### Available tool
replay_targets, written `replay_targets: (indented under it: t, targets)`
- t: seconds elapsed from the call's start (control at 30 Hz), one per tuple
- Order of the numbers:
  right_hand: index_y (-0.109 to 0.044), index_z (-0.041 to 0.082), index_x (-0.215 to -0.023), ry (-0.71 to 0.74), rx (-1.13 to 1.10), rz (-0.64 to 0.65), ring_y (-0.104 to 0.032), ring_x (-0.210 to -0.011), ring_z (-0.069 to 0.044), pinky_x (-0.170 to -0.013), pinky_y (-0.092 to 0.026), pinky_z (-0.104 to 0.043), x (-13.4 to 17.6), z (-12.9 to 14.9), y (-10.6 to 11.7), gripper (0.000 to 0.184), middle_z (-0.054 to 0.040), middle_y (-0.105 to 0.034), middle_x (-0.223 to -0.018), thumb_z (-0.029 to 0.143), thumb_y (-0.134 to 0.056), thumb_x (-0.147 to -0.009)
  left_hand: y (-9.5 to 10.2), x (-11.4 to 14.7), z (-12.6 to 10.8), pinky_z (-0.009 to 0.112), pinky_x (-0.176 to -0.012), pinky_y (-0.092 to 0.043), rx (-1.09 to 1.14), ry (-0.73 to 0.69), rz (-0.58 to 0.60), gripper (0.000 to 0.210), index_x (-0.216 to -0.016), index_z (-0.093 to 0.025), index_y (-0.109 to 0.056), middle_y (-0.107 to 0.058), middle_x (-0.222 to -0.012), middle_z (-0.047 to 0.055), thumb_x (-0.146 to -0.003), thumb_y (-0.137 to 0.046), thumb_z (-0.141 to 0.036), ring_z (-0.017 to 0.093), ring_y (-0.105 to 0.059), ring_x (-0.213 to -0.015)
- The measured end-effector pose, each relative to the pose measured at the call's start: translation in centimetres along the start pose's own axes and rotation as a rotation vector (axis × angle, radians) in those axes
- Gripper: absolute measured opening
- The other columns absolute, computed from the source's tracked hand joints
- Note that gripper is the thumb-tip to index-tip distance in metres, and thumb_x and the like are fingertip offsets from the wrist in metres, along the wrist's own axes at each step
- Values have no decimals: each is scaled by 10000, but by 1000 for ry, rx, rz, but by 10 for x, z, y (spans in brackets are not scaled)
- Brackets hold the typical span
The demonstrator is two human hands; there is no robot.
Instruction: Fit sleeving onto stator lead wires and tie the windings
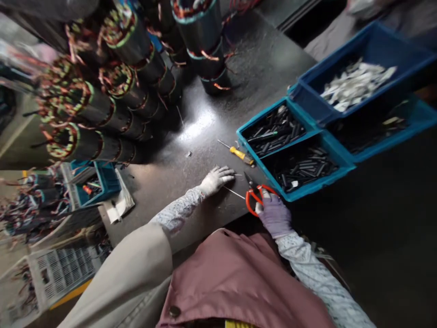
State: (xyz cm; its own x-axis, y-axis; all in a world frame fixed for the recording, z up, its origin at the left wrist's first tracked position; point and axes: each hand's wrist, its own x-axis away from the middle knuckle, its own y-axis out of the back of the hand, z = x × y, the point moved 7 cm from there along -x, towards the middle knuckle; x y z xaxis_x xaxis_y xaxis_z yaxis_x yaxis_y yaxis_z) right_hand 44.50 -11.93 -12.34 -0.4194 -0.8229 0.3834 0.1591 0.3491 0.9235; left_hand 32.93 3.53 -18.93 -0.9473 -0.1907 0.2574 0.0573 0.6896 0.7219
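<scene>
Surface: a dark grey, scuffed worktop [157, 187], its near edge at the person's lap.
Strand: a thin, straight white strand [235, 193], near the right end of the near edge; it runs from beneath the left hand toward the scissors and looks whole where it shows.
Left hand: in a white fabric glove [215, 180], laid low on the worktop with fingers stretched toward the right edge; whether it pinches the strand is hidden.
Right hand: in a purple-backed glove [276, 215], closed around the red looped handles of the dark-bladed scissors [252, 186]; the two hands are apart.
Cut: seemingly not made on this strand; the blades point past the left fingertips, and whether they touch anything is too small to tell.
Finished side: short black tube-like pieces [309, 166] lie in the divided teal plastic bin [321, 183] at the right edge; white pieces [358, 84] are heaped in the blue plastic bin [375, 45] beyond. Whether they come from this work cannot be told.
Remaining side: stacked dark metal cylinders with copper windings [99, 109] stand toward the far left corner, many copper ends loose.
Idle tool: a yellow-handled screwdriver [241, 156], just beside the teal bin.
</scene>
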Motion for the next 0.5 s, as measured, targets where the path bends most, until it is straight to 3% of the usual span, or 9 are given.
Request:
replay_targets:
  t: [0.1,0.17,0.27,0.33,0.4,0.43,0.5]
  targets:
    - [-616,70,-1238,-16,-2,-141,-631,-856,-274,-669,-519,-362,7,6,2,417,-219,-645,-1073,265,-555,-875,-10,62,-5,542,-1145,-311,12,-24,-32,374,-1304,-255,-595,-545,-1439,97,-946,-490,-279,272,-405,-1407]
    - [-582,73,-1268,99,-64,-323,-609,-1017,-319,-782,-529,-424,17,28,7,434,-241,-606,-1199,289,-558,-892,-15,127,-3,548,-1152,-299,-11,97,-206,425,-1327,-242,-565,-535,-1442,120,-919,-541,-357,286,-388,-1416]
    - [-481,58,-1364,395,-197,-498,-443,-1314,-345,-1013,-443,-477,33,76,2,547,-255,-499,-1380,345,-569,-907,-36,249,9,583,-1155,-280,-87,562,-543,626,-1384,-148,-474,-489,-1447,210,-852,-613,-447,337,-369,-1418]
    - [-460,30,-1381,473,-225,-476,-355,-1389,-353,-1077,-381,-501,27,106,-18,604,-268,-459,-1428,391,-563,-907,-70,310,18,610,-1116,-325,-90,863,-593,820,-1433,-79,-384,-421,-1468,276,-785,-667,-494,394,-353,-1413]
    - [-487,23,-1372,457,-213,-397,-328,-1408,-364,-1104,-332,-537,8,134,-45,606,-266,-450,-1450,408,-543,-907,-99,325,29,636,-1105,-325,-84,983,-584,926,-1447,-52,-346,-377,-1485,303,-734,-697,-528,430,-330,-1416]
    - [-506,30,-1365,452,-209,-357,-335,-1408,-361,-1114,-314,-547,-3,148,-57,583,-255,-458,-1453,394,-529,-909,-106,313,37,644,-1109,-315,-83,965,-580,956,-1449,-49,-341,-364,-1493,307,-718,-705,-545,438,-320,-1419]
    - [-557,65,-1333,489,-226,-322,-395,-1379,-335,-1117,-318,-545,-21,174,-73,501,-219,-509,-1427,338,-487,-919,-99,262,53,644,-1123,-297,-89,814,-567,981,-1454,-54,-337,-353,-1508,304,-710,-704,-578,436,-318,-1424]
